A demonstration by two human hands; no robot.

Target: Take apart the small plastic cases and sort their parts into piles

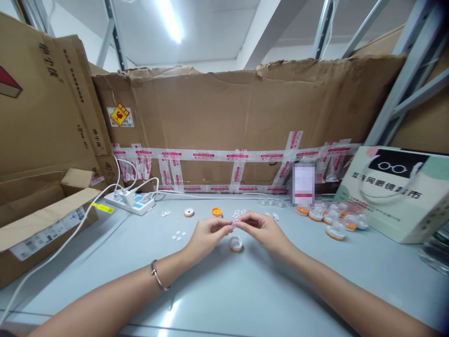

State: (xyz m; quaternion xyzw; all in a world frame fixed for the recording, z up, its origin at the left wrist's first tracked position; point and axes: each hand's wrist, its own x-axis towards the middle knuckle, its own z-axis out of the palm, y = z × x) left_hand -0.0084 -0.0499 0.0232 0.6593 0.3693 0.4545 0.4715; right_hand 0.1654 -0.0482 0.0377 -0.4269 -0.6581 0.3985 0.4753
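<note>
Presently, the left hand (212, 235) and right hand (263, 229) meet above the tabletop (224, 295), each grip narrowed to a fingertip pinch on a small pale piece (235, 223); its exact shape cannot be determined. At six o'clock from the piece, just below the hands, sits a clear-topped round container (235, 244) with an orange base. An orange round part (216, 212) lies at ten o'clock, loose white discs (178, 233) near nine, and clustered clear-and-orange containers (331, 217) at three.
</note>
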